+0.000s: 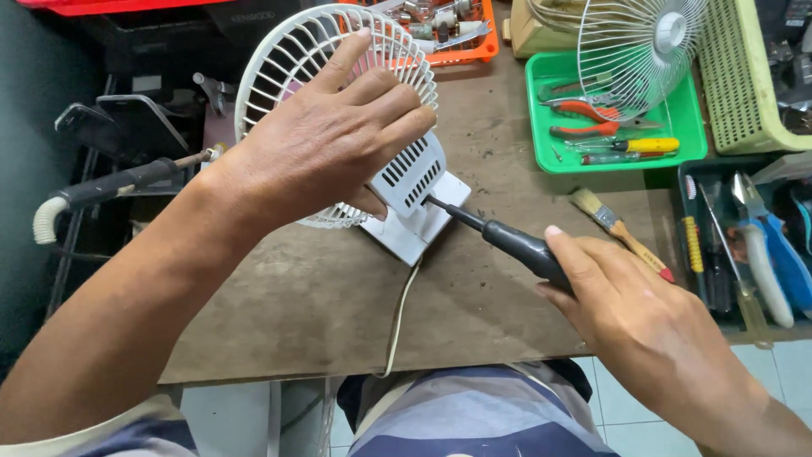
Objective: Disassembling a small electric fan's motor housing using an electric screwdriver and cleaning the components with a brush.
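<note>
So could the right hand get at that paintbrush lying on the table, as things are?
Probably yes, but not freely. The paintbrush lies in the open just beyond the right hand, nothing between them. That hand is closed around the black screwdriver, so it would need to let go first.

A small repair workshop is showing here: a worn wooden workbench (507,161) is sitting crowded with a green tray of pliers and screwdrivers (613,127), a paintbrush (609,222), and a loose wire fan guard (639,42).

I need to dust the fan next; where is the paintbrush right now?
In the head view, the paintbrush lies on the wooden table, right of centre, just below the green tray and beyond the right hand.
</note>
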